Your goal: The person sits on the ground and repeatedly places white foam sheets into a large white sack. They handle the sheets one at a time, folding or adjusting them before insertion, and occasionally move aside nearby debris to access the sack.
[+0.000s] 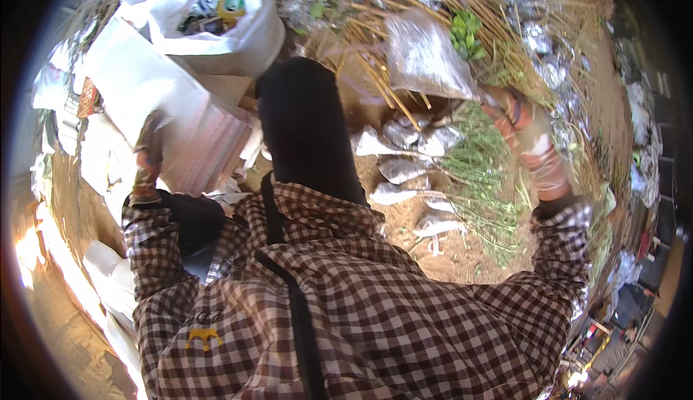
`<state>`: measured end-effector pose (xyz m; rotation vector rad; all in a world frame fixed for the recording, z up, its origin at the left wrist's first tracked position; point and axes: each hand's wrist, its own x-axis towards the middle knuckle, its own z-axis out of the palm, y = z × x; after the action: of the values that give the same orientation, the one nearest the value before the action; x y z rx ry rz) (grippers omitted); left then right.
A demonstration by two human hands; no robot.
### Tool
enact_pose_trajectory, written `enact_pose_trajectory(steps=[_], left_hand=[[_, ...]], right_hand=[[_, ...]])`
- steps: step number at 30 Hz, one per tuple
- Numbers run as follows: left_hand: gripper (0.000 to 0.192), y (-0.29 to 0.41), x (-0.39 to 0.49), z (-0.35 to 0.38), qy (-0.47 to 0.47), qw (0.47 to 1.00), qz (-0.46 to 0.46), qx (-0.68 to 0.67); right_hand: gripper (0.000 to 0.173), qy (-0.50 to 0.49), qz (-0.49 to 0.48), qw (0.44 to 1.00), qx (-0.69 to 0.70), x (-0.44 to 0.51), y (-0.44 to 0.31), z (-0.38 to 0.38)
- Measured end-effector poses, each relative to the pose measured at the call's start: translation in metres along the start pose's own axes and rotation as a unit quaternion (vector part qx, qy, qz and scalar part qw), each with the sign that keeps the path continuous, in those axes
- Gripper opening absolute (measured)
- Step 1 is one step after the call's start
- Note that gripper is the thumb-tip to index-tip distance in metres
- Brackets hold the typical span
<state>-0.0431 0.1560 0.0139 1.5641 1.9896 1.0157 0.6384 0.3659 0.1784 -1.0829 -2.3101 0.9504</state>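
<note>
My left hand (149, 156) is at the side of a stack of white and pinkish sheets (203, 143), beside my dark-trousered leg. Its fingers are blurred, and whether they grip the sheets is unclear. At the right, my right hand (517, 118) has its fingers closed on the narrowed end of a clear plastic bag (427, 56). Pale tape or wrapping circles that hand and wrist. Below the bag, several green-stemmed plant bundles (482, 183) lie on the soil, their lower ends wrapped in clear plastic (403, 170).
A white sack (216, 56) stands at the upper left with rolls of tape (233, 2) and other items inside. Thin bamboo-like sticks (379, 75) and a leafy green sprig (466, 35) lie at the top. More plastic-wrapped bundles (541, 37) line the upper right.
</note>
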Motion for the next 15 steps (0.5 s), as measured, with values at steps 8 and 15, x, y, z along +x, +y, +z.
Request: enact_pose_trajectory(steps=[8, 15], left_hand=[[0.037, 0.019, -0.002, 0.023, 0.066, 0.993, 0.031, 0.088], [0.035, 0.075, 0.015, 0.033, 0.106, 0.99, 0.031, 0.092]], right_hand=[[0.038, -0.298, -0.04, 0.941, 0.152, 0.123, -0.112, 0.054], [0.041, -0.388, 0.015, 0.917, 0.091, 0.131, -0.171, 0.136]])
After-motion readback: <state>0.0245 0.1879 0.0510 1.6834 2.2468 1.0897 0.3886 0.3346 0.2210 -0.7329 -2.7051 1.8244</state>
